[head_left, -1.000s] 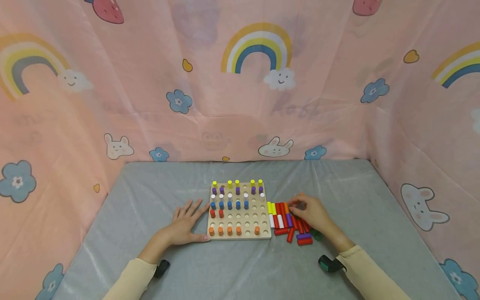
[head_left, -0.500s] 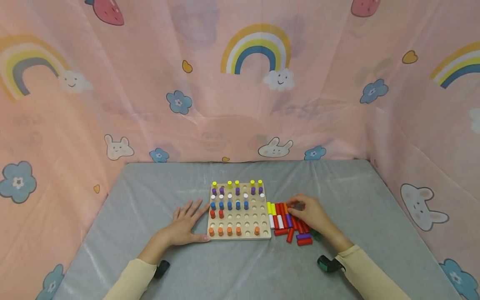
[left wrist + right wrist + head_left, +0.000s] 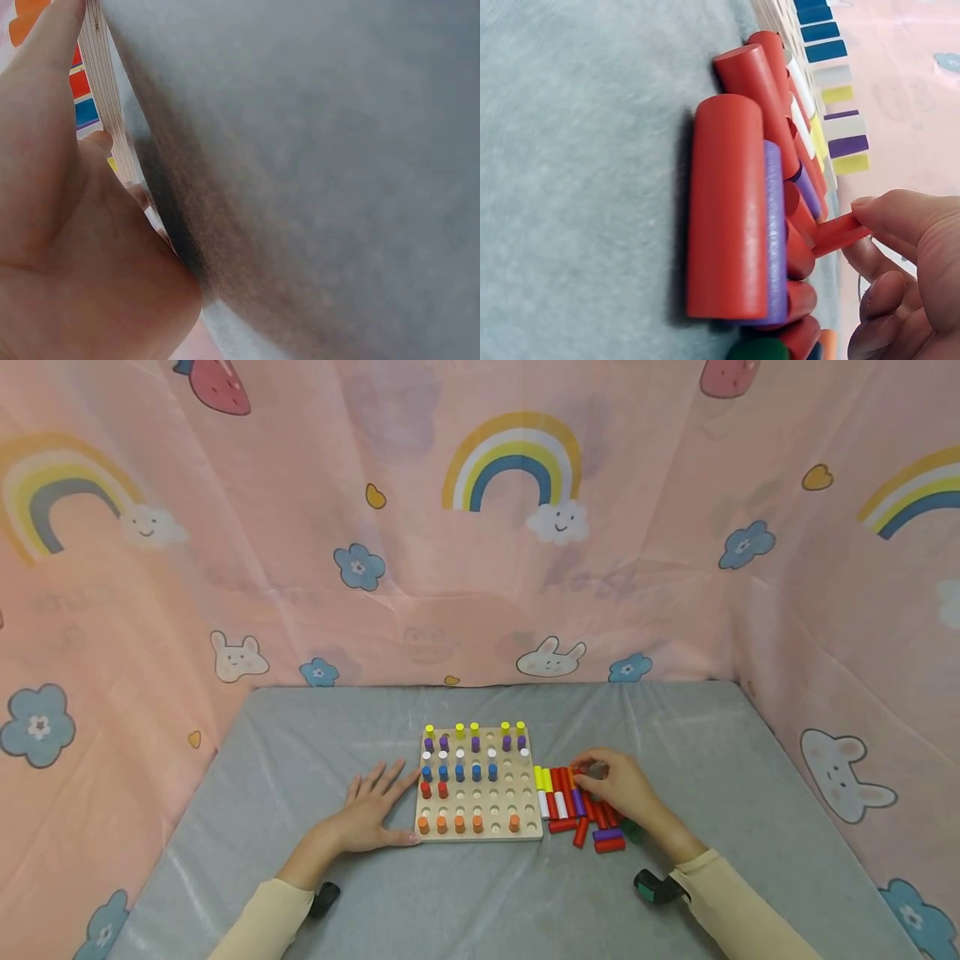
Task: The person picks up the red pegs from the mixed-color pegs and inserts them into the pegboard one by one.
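Observation:
A wooden pegboard [image 3: 480,806] lies on the grey table, with rows of upright yellow, purple, white, blue, red and orange pegs. My left hand [image 3: 358,817] rests with spread fingers at the board's left side, its fingertips and thumb touching the edge; in the left wrist view the hand [image 3: 90,255] lies alongside the board's wooden edge [image 3: 105,82]. My right hand [image 3: 621,787] is over the loose pegs right of the board. Seen from the right wrist, thumb and finger pinch a red peg [image 3: 840,234], tilted above the pile.
Loose pegs lie by the board's right edge: yellow pegs [image 3: 542,777], a purple peg [image 3: 607,834], green ones [image 3: 632,831] partly under my hand, and several red pegs [image 3: 610,845]. Pink patterned cloth [image 3: 480,593] hangs behind the table.
My right hand has shifted slightly left over the loose pegs, and an orange peg end behind it no longer shows. My left hand stays on the board's edge.

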The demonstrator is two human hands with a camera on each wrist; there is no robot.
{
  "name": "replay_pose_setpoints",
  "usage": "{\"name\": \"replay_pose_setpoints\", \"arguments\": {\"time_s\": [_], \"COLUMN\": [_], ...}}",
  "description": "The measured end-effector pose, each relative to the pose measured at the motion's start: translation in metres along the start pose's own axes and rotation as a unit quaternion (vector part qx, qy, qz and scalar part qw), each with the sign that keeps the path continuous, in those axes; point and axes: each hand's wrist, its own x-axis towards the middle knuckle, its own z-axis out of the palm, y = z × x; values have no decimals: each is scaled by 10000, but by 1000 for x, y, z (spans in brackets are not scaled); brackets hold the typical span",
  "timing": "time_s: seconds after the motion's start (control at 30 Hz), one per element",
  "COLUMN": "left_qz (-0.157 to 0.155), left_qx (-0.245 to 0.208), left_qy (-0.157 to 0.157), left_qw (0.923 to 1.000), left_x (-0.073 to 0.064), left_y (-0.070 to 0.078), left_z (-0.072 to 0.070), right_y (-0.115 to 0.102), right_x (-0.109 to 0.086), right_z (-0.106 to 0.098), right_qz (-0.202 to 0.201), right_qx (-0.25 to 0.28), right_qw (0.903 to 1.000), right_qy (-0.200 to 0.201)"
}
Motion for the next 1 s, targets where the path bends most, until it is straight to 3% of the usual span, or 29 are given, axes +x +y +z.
{"name": "replay_pose_setpoints", "arguments": {"time_s": [0.73, 1.0], "left_qz": [-28, -30], "left_qx": [-36, -23], "left_qy": [10, 12], "left_qw": [10000, 10000], "left_x": [2, 3], "left_y": [-4, -3], "left_z": [4, 4], "right_y": [-22, -32], "right_x": [9, 14], "right_z": [-3, 2], "right_qz": [110, -36], "right_qx": [-27, -57], "right_qw": [9999, 10000], "right_qy": [-16, -35]}}
